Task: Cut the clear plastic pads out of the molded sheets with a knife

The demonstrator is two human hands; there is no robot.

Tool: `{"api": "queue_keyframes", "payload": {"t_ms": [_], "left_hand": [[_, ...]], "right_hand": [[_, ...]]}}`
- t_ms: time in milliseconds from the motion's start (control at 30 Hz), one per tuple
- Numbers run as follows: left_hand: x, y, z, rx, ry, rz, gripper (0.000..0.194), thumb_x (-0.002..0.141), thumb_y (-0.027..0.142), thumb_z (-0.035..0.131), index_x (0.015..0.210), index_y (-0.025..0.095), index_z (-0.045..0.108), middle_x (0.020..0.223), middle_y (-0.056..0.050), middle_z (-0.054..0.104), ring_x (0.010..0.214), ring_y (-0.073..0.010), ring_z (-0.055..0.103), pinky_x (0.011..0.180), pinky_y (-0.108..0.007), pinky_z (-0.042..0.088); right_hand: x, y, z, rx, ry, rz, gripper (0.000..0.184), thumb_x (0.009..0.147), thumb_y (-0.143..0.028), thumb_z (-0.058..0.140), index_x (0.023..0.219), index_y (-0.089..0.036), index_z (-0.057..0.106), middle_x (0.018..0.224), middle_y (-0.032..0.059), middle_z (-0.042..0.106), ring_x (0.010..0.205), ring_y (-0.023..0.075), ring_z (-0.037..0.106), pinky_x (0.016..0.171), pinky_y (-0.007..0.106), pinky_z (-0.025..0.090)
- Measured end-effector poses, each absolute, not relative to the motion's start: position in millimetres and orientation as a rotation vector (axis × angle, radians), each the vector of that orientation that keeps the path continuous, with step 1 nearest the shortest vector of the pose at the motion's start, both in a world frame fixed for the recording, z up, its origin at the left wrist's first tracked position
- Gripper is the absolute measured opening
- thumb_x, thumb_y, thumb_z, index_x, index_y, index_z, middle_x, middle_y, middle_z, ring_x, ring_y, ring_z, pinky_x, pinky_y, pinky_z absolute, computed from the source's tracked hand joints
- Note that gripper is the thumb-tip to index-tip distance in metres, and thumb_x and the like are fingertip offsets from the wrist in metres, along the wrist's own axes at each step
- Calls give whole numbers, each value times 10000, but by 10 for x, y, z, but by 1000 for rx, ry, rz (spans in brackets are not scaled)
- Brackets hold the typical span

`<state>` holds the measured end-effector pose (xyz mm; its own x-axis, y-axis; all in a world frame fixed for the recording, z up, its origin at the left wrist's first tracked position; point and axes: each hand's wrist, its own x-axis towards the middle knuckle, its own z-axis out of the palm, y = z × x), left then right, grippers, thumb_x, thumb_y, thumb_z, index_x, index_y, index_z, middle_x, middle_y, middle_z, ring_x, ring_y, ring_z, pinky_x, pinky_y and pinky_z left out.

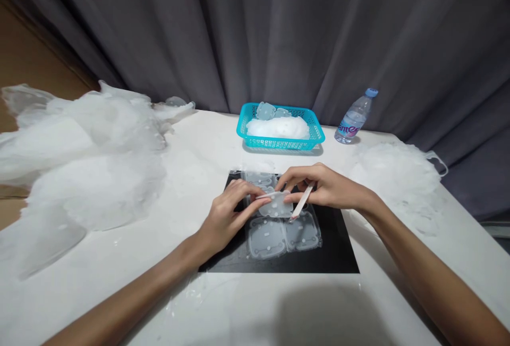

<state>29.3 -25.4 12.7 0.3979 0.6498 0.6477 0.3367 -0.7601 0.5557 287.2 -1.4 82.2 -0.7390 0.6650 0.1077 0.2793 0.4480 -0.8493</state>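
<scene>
A small translucent white plastic piece (275, 205) with rounded, scalloped edges and pale dots is held above the black mat. My left hand (233, 208) pinches its left edge between thumb and fingers. At its right edge, the thumb and fingertips of my right hand (314, 186) also touch the piece. A slim white tool with a small pointed tip (303, 202) is tucked in my right hand, slanting down to the left; its exact kind is unclear. Beneath the hands, joined clear plastic lid-like pieces (266, 239) lie on the black mat (338, 255).
A turquoise basket (282, 145) at the back holds white fluffy-looking material (279, 128) and several clear plastic pieces. Right of it stands a water bottle (353, 120). Big heaps of translucent plastic lie at left (91, 165) and right (398, 181). A grey curtain hangs behind.
</scene>
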Motion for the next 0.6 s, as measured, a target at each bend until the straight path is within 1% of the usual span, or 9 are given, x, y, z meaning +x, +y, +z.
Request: {"api": "queue_keyframes", "payload": {"t_ms": [133, 200, 267, 367, 433, 533, 600], "left_hand": [[294, -266, 136, 2354, 859, 1317, 120, 930, 138, 732, 996, 198, 652, 888, 4, 706, 828, -147, 649, 796, -276, 509], [306, -286, 147, 2363, 893, 1347, 116, 944, 123, 708, 1012, 196, 652, 900, 0, 705, 833, -144, 651, 792, -264, 511], [322, -309, 157, 2353, 948, 1384, 120, 956, 115, 687, 1035, 195, 649, 908, -1, 697, 818, -137, 646, 775, -248, 511], [334, -323, 162, 2322, 1003, 1408, 117, 963, 123, 678, 1046, 196, 639, 900, 7, 686, 786, -125, 642, 756, -234, 510], [323, -310, 160, 2322, 1003, 1393, 117, 964, 138, 683, 1052, 198, 634, 903, 7, 688, 796, -129, 648, 765, -239, 513], [283, -271, 144, 2380, 960, 1360, 199, 951, 175, 713, 1132, 210, 639, 960, -13, 712, 883, -163, 653, 822, -283, 515], [257, -250, 127, 2417, 904, 1349, 236, 963, 150, 690, 1180, 227, 643, 997, -22, 732, 920, -178, 648, 855, -313, 510]], "right_hand": [[2884, -18, 854, -797, -2274, 1156, 115, 928, -239, 726, 1031, -189, 728, 951, 20, 747, 782, 130, 663, 668, 210, 459], [2887, -17, 848, -795, -2277, 1158, 65, 941, -218, 706, 981, -175, 732, 911, 18, 748, 775, 127, 668, 667, 205, 460], [2885, -18, 833, -797, -2295, 1167, 65, 950, -212, 693, 948, -159, 731, 844, 14, 743, 750, 124, 669, 659, 202, 458], [2875, -36, 827, -809, -2342, 1156, 60, 952, -202, 691, 934, -151, 718, 786, 3, 734, 705, 117, 662, 642, 201, 447], [2870, -59, 849, -825, -2359, 1114, 46, 954, -201, 690, 943, -158, 704, 801, 2, 737, 708, 119, 669, 649, 206, 446], [2868, -101, 909, -845, -2358, 1011, 60, 956, -233, 702, 952, -175, 685, 863, 8, 741, 759, 132, 687, 686, 218, 457], [2869, -127, 948, -841, -2368, 947, 67, 960, -248, 701, 956, -185, 679, 882, 8, 739, 777, 136, 689, 708, 224, 463]]}}
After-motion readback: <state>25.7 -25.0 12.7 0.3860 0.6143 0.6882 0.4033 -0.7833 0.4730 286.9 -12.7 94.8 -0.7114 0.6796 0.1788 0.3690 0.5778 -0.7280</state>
